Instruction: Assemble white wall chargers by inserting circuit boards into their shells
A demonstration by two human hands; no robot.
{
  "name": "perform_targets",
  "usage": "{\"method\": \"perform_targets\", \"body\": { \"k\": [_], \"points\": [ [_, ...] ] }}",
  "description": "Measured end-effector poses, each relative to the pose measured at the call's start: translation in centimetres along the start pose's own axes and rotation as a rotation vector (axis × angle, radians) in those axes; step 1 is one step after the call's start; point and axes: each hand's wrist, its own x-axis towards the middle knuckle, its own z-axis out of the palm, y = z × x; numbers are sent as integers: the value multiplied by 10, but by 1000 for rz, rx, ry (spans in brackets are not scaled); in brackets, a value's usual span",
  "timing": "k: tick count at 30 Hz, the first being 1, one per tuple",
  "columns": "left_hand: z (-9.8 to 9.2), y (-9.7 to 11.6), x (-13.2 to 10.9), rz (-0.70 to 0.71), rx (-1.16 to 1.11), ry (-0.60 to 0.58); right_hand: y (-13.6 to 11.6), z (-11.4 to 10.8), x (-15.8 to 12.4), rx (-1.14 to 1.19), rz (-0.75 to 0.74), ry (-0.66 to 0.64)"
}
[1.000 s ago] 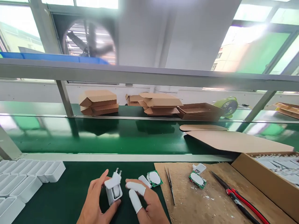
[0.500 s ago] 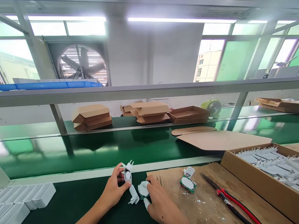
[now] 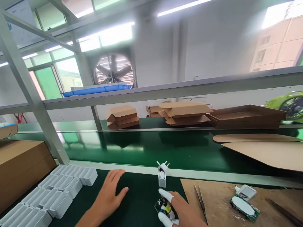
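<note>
A white charger housing with a two-pin plug cap (image 3: 162,174) stands upright on the green mat near the belt's edge, with no hand on it. My left hand (image 3: 109,195) hovers left of it with fingers stretched out and nothing in them. My right hand (image 3: 180,211), with white finger cots on two fingers, pinches a small green circuit board (image 3: 163,208) low on the mat, just in front of the housing.
Rows of white housings (image 3: 56,197) lie at the left beside a cardboard box (image 3: 21,164). A wooden board (image 3: 220,205) at the right carries tweezers (image 3: 200,201) and another circuit board with a white cap (image 3: 243,203). The green conveyor belt (image 3: 142,148) runs behind, with folded cartons (image 3: 184,113) beyond it.
My left hand let go of the housing, which now stands alone, and moved left with fingers spread. My right hand picked up the circuit board. The view swung left and up.
</note>
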Motion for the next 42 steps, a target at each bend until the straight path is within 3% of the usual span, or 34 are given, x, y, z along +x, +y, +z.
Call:
{"method": "perform_targets", "body": {
  "k": [5, 8, 10, 14, 17, 19, 23, 28, 33, 38, 42],
  "points": [
    [-69, -61, -11, -60, 331, 149, -33, 1, -4, -217, 104, -195],
    [-91, -90, -19, -67, 525, 141, -39, 3, -5, -334, 142, -228],
    [-95, -100, -20, -56, 607, 117, -36, 8, -4, -380, 107, -232],
    [-75, -87, -15, -22, 521, 93, -24, 19, -4, -361, 4, -166],
    [-43, -50, -13, 46, 387, 25, -19, 18, -8, -307, -41, -105],
    [-20, -20, -15, 99, 161, -100, -17, 15, -10, -274, -47, -105],
    [11, 23, -16, 46, -215, -285, -6, 14, -6, -247, -19, -126],
    [31, 20, -20, -126, -392, -231, 15, 29, 8, -297, -20, -211],
    [42, 9, -30, -171, -393, -282, 0, 25, -3, -25, -182, 29],
    [41, 21, -38, 32, -458, -229, -15, 33, -9, 202, -271, 305],
    [39, 26, -40, 166, -429, -175, 0, 51, -7, 129, -330, 301]
  ]
}}
